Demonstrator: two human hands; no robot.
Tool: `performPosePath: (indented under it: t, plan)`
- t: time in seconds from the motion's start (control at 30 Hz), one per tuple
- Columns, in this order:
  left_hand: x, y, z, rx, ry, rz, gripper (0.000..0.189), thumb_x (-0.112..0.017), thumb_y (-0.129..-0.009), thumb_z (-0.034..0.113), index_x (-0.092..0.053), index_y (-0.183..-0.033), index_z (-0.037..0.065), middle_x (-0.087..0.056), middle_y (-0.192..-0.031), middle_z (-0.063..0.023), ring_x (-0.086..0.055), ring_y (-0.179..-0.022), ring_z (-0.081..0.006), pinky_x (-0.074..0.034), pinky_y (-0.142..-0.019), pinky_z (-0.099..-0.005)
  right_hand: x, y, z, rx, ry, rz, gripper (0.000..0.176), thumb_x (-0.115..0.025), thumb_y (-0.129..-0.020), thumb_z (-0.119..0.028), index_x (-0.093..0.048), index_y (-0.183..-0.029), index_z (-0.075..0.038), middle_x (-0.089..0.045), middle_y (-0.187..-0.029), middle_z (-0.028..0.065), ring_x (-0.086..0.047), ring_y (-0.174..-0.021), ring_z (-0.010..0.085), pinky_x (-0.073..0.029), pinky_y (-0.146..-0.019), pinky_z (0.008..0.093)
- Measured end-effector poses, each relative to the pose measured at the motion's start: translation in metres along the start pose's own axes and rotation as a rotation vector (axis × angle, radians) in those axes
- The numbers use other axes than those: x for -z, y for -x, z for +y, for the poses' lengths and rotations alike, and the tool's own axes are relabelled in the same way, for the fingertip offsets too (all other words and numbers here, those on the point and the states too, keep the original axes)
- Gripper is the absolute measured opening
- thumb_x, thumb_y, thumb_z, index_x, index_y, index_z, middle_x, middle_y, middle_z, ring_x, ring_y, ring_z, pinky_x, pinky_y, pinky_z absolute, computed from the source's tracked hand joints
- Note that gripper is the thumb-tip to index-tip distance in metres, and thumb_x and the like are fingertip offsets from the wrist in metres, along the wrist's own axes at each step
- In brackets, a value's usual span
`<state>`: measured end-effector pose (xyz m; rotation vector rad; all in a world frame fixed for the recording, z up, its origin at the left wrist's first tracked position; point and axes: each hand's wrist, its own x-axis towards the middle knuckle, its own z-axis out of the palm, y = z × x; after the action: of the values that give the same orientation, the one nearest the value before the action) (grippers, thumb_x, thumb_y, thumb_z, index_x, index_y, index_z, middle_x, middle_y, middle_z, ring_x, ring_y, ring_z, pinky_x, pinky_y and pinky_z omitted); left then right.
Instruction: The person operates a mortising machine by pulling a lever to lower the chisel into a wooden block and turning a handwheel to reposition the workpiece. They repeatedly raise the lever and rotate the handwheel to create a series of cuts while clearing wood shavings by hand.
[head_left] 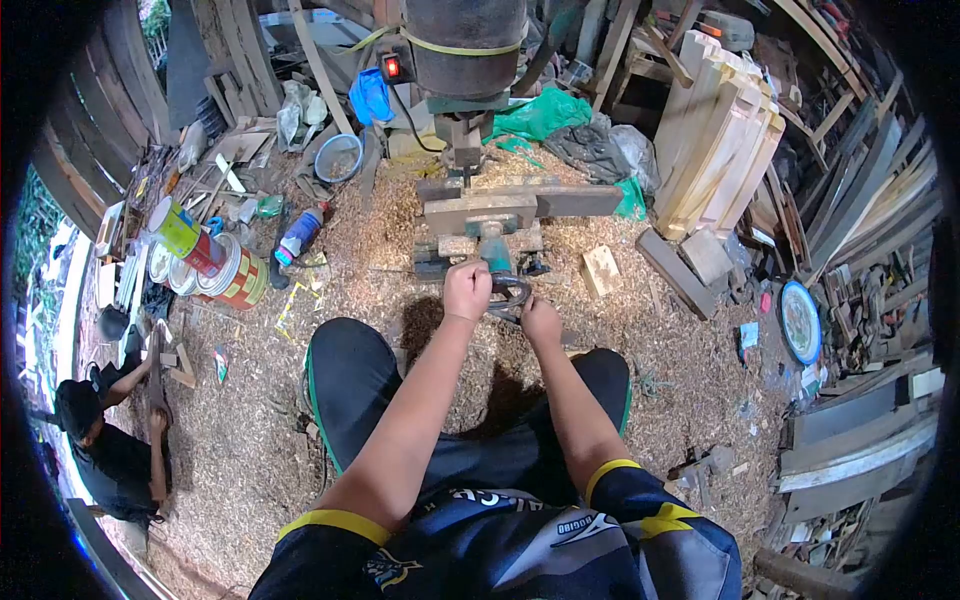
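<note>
My left hand (467,291) is closed on the left side of a dark metal handwheel (511,291) at the front of a machine vise. My right hand (542,324) closes around the lower right of the same wheel. Beyond the wheel, a green screw housing (493,252) leads to the vise jaw (485,212). Behind this jaw lies a long dark wooden board (580,201), crosswise. A machine head (465,50) hangs above it, its chuck and bit (467,150) pointing down at the board. The bit's tip is too small to make out.
Wood shavings (700,400) cover the floor. A small wood block (600,271) and a dark beam (676,273) lie to the right, before stacked pale timbers (720,140). Paint buckets (232,272) stand left. Another person (115,440) works with wood at the far left.
</note>
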<state>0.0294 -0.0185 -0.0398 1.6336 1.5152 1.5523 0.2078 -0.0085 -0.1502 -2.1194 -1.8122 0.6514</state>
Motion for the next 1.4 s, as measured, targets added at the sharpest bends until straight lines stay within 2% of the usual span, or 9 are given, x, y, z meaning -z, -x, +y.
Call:
performPosePath:
  t: [0.63, 0.7, 0.83, 0.93, 0.97, 1.07, 1.2, 1.27, 1.4]
  plan:
    - [0.0, 0.001, -0.011, 0.026, -0.031, -0.038, 0.022, -0.053, -0.086, 0.018, -0.062, -0.075, 0.0, -0.061, -0.077, -0.02, -0.064, -0.073, -0.0414, -0.051, -0.066, -0.0454, 0.017, -0.016, 0.008, -0.004, -0.054, -0.095, 0.049, -0.048, -0.103, -0.039, -0.075, -0.098, 0.001, -0.071, -0.103, 0.0307, -0.07, -0.098, 0.0481, -0.054, -0.088, 0.0556]
    - [-0.003, 0.0, -0.009, -0.045, 0.012, 0.021, 0.023, -0.048, -0.087, 0.011, -0.046, -0.068, -0.003, -0.042, -0.065, -0.0185, -0.049, -0.058, -0.0356, -0.041, -0.058, -0.0402, 0.051, -0.034, -0.002, -0.031, -0.187, 0.093, 0.045, -0.051, -0.103, -0.036, -0.072, -0.099, 0.003, -0.071, -0.1, 0.031, -0.069, -0.096, 0.0483, -0.053, -0.085, 0.0552]
    - [-0.003, 0.001, -0.008, -0.028, 0.011, 0.013, 0.023, -0.048, -0.086, 0.011, -0.046, -0.068, -0.002, -0.042, -0.065, -0.0186, -0.049, -0.058, -0.0357, -0.041, -0.058, -0.0397, 0.233, -0.066, -0.108, 0.367, -0.649, 0.468, 0.038, -0.05, -0.109, -0.034, -0.062, -0.106, 0.001, -0.065, -0.095, 0.0142, -0.061, -0.09, 0.0244, -0.049, -0.084, 0.0382]
    - [-0.001, 0.002, -0.014, 0.017, -0.017, -0.015, 0.023, -0.05, -0.087, 0.015, -0.054, -0.071, -0.002, -0.052, -0.07, -0.0215, -0.057, -0.065, -0.0405, -0.045, -0.061, -0.044, 0.372, -0.065, -0.205, 0.791, -1.164, 0.581, 0.042, -0.049, -0.109, -0.043, -0.064, -0.105, -0.004, -0.064, -0.101, 0.0047, -0.056, -0.085, 0.0163, -0.045, -0.085, 0.0334]
    - [0.0, 0.002, -0.014, 0.078, -0.064, -0.042, 0.024, -0.053, -0.086, 0.018, -0.061, -0.075, -0.001, -0.062, -0.076, -0.0231, -0.063, -0.072, -0.044, -0.05, -0.065, -0.0469, 0.413, -0.077, -0.224, 1.002, -1.166, 0.557, 0.046, -0.046, -0.11, -0.043, -0.063, -0.122, -0.003, -0.066, -0.109, 0.0086, -0.063, -0.1, 0.0213, -0.049, -0.094, 0.039]
    - [0.002, -0.001, -0.005, 0.052, -0.07, -0.037, 0.025, -0.051, -0.087, 0.017, -0.061, -0.073, -0.002, -0.06, -0.073, -0.0243, -0.063, -0.071, -0.0455, -0.05, -0.065, -0.0477, 0.492, -0.041, -0.309, 0.868, -1.759, 0.171, 0.055, -0.039, -0.108, -0.049, -0.065, -0.085, -0.005, -0.039, -0.05, -0.0001, -0.038, -0.044, 0.0159, -0.035, -0.049, 0.0326]
    - [0.003, 0.001, -0.001, 0.027, -0.02, -0.033, 0.029, -0.051, -0.09, 0.017, -0.055, -0.069, -0.002, -0.054, -0.068, -0.0233, -0.059, -0.066, -0.0444, -0.046, -0.06, -0.0456, 0.479, -0.03, -0.33, 1.102, -1.393, -0.193, 0.06, -0.035, -0.108, -0.051, -0.059, -0.073, -0.008, -0.042, -0.048, 0.0023, -0.043, -0.042, 0.0167, -0.04, -0.048, 0.0299]
    - [0.002, 0.001, -0.001, -0.042, 0.067, -0.045, 0.037, -0.048, -0.098, 0.017, -0.045, -0.068, -0.004, -0.04, -0.063, -0.0188, -0.04, -0.055, -0.0324, -0.037, -0.057, -0.0418, 0.463, -0.023, -0.316, 1.164, -1.427, -0.2, 0.063, -0.034, -0.109, -0.053, -0.059, -0.073, -0.007, -0.043, -0.048, 0.0025, -0.044, -0.042, 0.0155, -0.041, -0.047, 0.0289]
    - [0.002, 0.0, -0.001, -0.061, 0.087, -0.037, 0.031, -0.048, -0.093, 0.013, -0.044, -0.066, -0.003, -0.04, -0.062, -0.0156, -0.042, -0.055, -0.0295, -0.037, -0.057, -0.0392, 0.381, -0.011, -0.239, 1.557, -1.462, -0.253, 0.05, -0.039, -0.102, -0.045, -0.056, -0.074, -0.007, -0.058, -0.066, 0.0079, -0.048, -0.058, 0.0173, -0.037, -0.063, 0.0362]
